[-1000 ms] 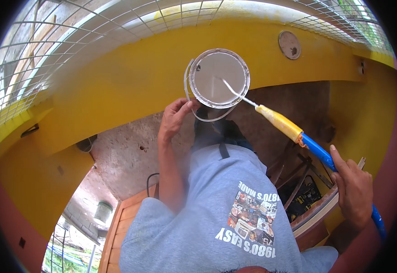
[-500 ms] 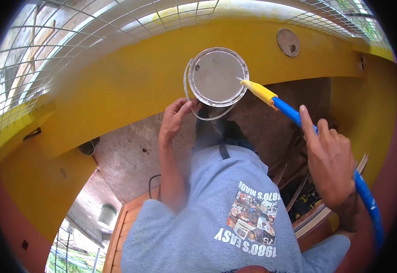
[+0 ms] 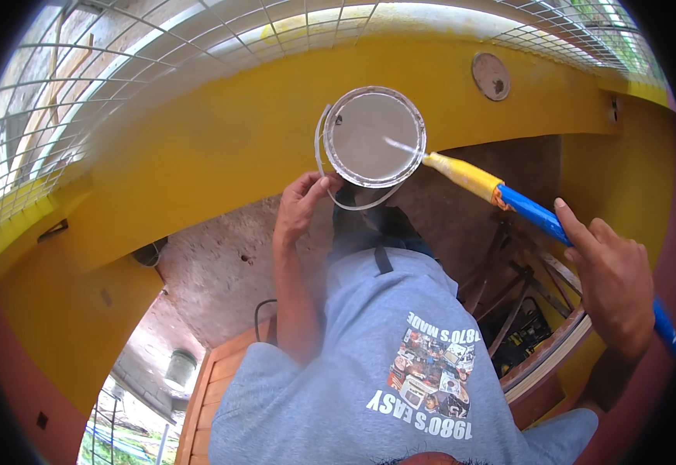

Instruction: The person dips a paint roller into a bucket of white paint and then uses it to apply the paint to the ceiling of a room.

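A round bucket [image 3: 370,180] of pale grey-white paint [image 3: 369,139] stands in front of me by the yellow wall. Its white bail handle [image 3: 318,147] hangs down on the left and near sides. At the near left edge, my left hand [image 3: 301,203] is closed on the bucket, with the thumb by the handle; some fingertips are hidden. My right hand [image 3: 613,283] grips a blue pole [image 3: 536,213], index finger stretched along it. A yellow handle [image 3: 466,177] is fitted to the pole's end. From it a thin whitish rod [image 3: 401,144] reaches over the paint; its far end is hard to make out.
A yellow wall [image 3: 222,124] curves across, topped by white wire mesh [image 3: 51,101]. A round grey disc [image 3: 491,76] lies against the yellow surface. Wooden planks [image 3: 543,364] and dark clutter are at lower right, an orange wooden piece [image 3: 206,403] at lower left.
My right hand has moved right with the pole, drawing the yellow handle back from the bucket. More of the thin rod shows over the paint. My left hand stays at the bucket.
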Tool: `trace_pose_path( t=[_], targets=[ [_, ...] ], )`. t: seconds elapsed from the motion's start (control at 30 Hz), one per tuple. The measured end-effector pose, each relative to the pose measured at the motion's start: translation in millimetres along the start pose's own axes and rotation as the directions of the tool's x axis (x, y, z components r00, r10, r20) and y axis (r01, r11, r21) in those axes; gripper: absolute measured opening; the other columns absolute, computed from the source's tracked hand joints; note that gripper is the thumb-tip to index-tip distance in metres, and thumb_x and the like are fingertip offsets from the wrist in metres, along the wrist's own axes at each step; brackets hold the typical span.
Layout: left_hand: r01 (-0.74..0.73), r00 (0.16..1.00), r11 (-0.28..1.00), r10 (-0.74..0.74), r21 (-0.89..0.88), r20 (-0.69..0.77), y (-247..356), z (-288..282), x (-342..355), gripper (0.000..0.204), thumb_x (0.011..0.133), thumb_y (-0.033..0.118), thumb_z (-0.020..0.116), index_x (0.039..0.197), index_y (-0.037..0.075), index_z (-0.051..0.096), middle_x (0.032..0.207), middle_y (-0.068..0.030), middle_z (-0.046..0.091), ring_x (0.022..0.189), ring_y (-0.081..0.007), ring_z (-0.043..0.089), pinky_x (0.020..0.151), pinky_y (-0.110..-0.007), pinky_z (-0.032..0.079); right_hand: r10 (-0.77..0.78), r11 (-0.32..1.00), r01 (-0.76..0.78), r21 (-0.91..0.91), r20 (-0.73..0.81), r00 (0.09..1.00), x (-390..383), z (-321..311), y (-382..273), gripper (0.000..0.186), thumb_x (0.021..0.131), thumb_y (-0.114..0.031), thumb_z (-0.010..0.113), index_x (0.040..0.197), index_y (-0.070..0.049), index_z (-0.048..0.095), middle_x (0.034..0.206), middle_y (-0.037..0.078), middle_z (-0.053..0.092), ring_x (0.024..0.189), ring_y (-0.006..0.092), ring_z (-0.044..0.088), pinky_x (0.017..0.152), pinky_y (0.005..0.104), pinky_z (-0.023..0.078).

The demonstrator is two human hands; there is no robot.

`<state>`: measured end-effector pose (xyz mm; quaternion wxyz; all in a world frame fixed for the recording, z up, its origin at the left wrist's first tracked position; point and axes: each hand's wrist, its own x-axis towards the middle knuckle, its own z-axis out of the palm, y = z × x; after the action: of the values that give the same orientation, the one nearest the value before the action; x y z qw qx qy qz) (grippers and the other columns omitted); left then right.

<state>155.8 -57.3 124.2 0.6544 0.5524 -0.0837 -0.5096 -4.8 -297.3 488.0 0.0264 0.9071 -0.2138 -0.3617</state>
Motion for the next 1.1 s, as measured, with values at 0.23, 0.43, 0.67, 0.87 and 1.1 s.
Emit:
trace_pose_path(
  t=[0.23, 0.43, 0.67, 0.87, 1.1],
  targets=[
    [0.026, 1.000, 0.993, -0.028, 0.118, 0.012, 10.9, 2.9, 0.6, 0.025, 0.096, 0.020, 0.054, 0.101, -0.003, 0.062, 0.102, -0.0107, 0.066, 0.093, -0.0180, 0.064, 0.087, -0.033, 0.051, -0.032, 0.931, -0.025, -0.364, -0.151, 0.988, 29.2, 17.0, -50.4, 0.046, 0.084, -0.008, 0.057, 0.130, -0.008, 0.053, 0.076, 0.007, 0.053, 0.065, 0.0202, 0.058, 0.060, 0.0320, 0.046],
    [0.041, 0.998, 0.985, -0.049, 0.168, 0.045, 10.5, 1.0, -1.4, 0.027, 0.097, 0.022, 0.054, 0.100, -0.004, 0.061, 0.100, -0.0103, 0.067, 0.091, -0.0172, 0.063, 0.087, -0.032, 0.051, 0.004, 0.932, -0.010, -0.362, -0.018, 1.000, 48.4, -6.7, -43.1, 0.043, 0.087, -0.011, 0.056, 0.129, -0.006, 0.052, 0.079, 0.009, 0.058, 0.066, 0.0235, 0.061, 0.062, 0.0347, 0.047],
    [0.022, 0.999, 0.974, -0.031, 0.225, 0.037, 0.5, -3.3, -5.1, 0.028, 0.097, 0.022, 0.053, 0.100, -0.004, 0.061, 0.103, -0.0112, 0.066, 0.091, -0.0173, 0.064, 0.087, -0.032, 0.051, -0.141, 0.985, 0.156, -0.069, 0.181, 0.973, 72.9, -26.5, -7.3, 0.016, 0.084, -0.014, 0.059, 0.094, -0.002, 0.064, 0.073, 0.013, 0.062, 0.072, 0.0318, 0.062, 0.071, 0.0410, 0.047],
    [0.042, 0.997, 0.977, -0.053, 0.208, 0.047, -0.2, 6.0, 3.8, 0.028, 0.097, 0.023, 0.052, 0.099, -0.003, 0.061, 0.104, -0.0113, 0.065, 0.092, -0.0174, 0.064, 0.087, -0.032, 0.051, 0.059, 0.911, -0.238, 0.338, 0.464, 0.884, 49.3, -62.8, 28.1, 0.036, 0.085, -0.001, 0.054, 0.121, 0.001, 0.057, 0.080, 0.020, 0.059, 0.074, 0.0337, 0.058, 0.069, 0.0433, 0.045],
    [0.072, 0.996, 0.978, -0.081, 0.198, 0.041, 2.3, 1.6, -0.8, 0.027, 0.097, 0.023, 0.052, 0.096, -0.002, 0.061, 0.097, -0.0089, 0.065, 0.090, -0.0165, 0.064, 0.086, -0.032, 0.052, -0.013, 0.991, -0.004, -0.136, -0.123, 0.992, 34.0, 6.5, -13.0, 0.047, 0.083, -0.011, 0.062, 0.128, -0.004, 0.052, 0.073, 0.013, 0.051, 0.064, 0.0297, 0.058, 0.059, 0.0410, 0.045]
  ],
)
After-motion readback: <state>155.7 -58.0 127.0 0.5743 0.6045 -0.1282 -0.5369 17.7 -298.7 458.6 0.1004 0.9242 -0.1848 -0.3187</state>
